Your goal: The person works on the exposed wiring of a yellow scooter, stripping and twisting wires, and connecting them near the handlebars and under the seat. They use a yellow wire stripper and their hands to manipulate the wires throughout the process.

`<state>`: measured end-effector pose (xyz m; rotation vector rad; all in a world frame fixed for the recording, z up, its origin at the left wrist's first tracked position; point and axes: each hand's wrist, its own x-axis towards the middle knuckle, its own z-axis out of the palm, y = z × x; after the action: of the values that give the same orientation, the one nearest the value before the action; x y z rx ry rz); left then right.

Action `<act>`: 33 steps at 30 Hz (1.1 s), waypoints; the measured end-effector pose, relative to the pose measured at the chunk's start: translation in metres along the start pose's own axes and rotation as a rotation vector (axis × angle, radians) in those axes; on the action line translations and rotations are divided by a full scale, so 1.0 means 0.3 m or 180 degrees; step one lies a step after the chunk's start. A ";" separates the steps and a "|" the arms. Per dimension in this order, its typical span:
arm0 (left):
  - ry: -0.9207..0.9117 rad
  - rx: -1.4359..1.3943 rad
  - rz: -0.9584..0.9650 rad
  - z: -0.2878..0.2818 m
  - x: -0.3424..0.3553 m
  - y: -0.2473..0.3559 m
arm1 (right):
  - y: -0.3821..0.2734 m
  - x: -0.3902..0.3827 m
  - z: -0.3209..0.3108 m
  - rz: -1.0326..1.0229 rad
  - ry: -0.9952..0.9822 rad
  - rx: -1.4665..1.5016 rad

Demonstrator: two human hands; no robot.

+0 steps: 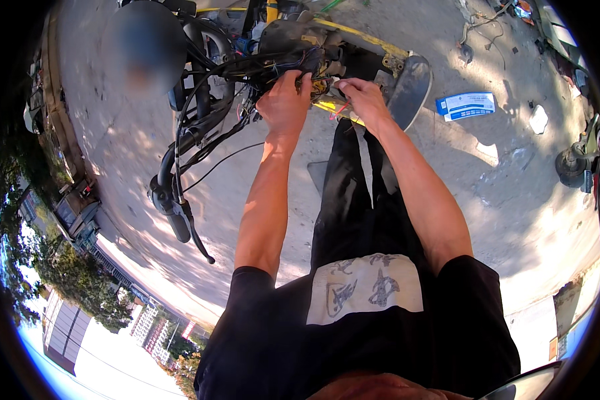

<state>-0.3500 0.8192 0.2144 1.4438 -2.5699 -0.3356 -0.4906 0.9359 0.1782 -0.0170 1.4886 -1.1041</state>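
Note:
A two-wheeler with a yellow frame (363, 35) stands before me, its inner parts bared and a tangle of thin coloured wires (308, 56) showing in the middle. My left hand (287, 101) reaches into the wiring with fingers bent and closed; whatever lies between the fingertips is hidden. Close by on the right, my right hand (365, 101) pinches a thin wire end between thumb and fingers, too small to make out fully. A red wire (339, 112) hangs just below the right fingertips. Black cables (210, 75) run leftward from the wiring to the handlebar.
The handlebar grip with its brake lever (192, 233) sticks out at left. On the right, a dark wheel or fender (410, 93) sits beside a blue-and-white package (467, 106) on the concrete ground. A person with a blurred head (147, 40) is at upper left. Litter lies at upper right.

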 end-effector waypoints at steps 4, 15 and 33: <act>-0.0060 -0.0450 -0.0443 -0.057 0.046 0.041 | 0.065 0.053 -0.001 -0.0339 0.0105 -0.0185; -0.0065 -0.1181 -0.1086 -0.081 0.084 0.077 | 0.034 0.137 0.105 -0.1563 0.0688 -0.0901; -0.0074 -0.1601 -0.1069 -0.067 0.084 0.069 | 0.055 0.127 0.034 -0.1681 -0.0259 -0.1201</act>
<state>-0.3747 0.8060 0.2405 1.6508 -2.0305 -0.9673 -0.4839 0.9167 0.1406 -0.7448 1.6436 -1.1951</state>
